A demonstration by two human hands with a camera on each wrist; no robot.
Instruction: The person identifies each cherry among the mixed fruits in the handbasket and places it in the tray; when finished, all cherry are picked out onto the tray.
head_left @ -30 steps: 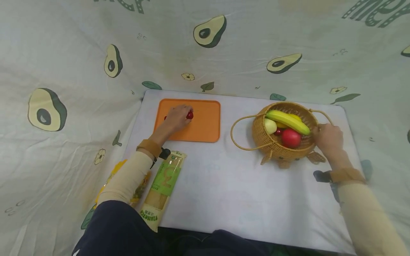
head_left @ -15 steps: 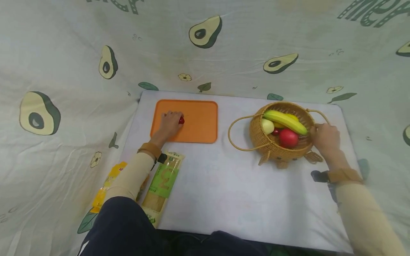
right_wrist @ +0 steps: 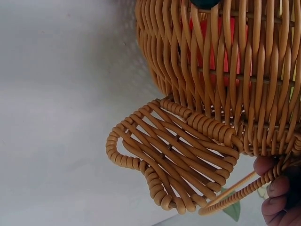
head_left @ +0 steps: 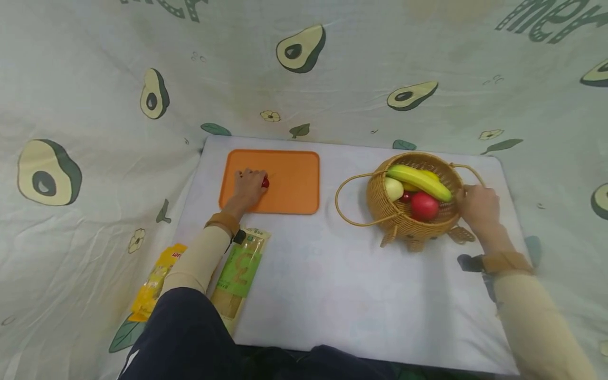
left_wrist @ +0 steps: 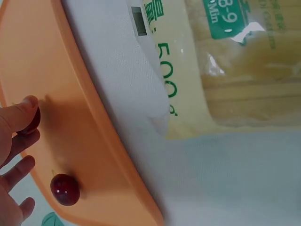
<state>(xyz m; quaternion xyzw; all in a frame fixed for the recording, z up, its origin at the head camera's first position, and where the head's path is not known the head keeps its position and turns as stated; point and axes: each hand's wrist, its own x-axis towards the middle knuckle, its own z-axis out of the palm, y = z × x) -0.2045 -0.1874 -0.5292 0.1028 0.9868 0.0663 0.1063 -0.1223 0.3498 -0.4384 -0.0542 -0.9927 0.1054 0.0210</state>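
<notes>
In the head view my left hand [head_left: 249, 189] is low over the left part of the orange tray [head_left: 294, 182]. Thumb and fingers pinch a dark red cherry [left_wrist: 33, 122], partly covered by the thumb in the left wrist view. A second cherry [left_wrist: 65, 189] lies on the tray close to the fingertips. My right hand [head_left: 480, 207] grips the handle [right_wrist: 249, 192] at the right side of the wicker basket [head_left: 377, 198]. Inside the basket are a banana [head_left: 418, 179], a red round fruit [head_left: 424, 206], a pale round fruit [head_left: 393, 188] and a small cherry [head_left: 406, 197].
A green-labelled noodle packet [head_left: 241, 272] lies beside my left forearm. Farther left is a yellow packet [head_left: 157, 282], partly behind the sleeve. The basket's other handle [head_left: 338, 203] sticks out toward the tray. An avocado-print cloth [head_left: 351, 79] surrounds the white table [head_left: 361, 295].
My left hand has shifted left and slightly nearer on the tray, and the visible cherry has moved left with it. The right hand stays at the basket handle. The head view has shifted slightly.
</notes>
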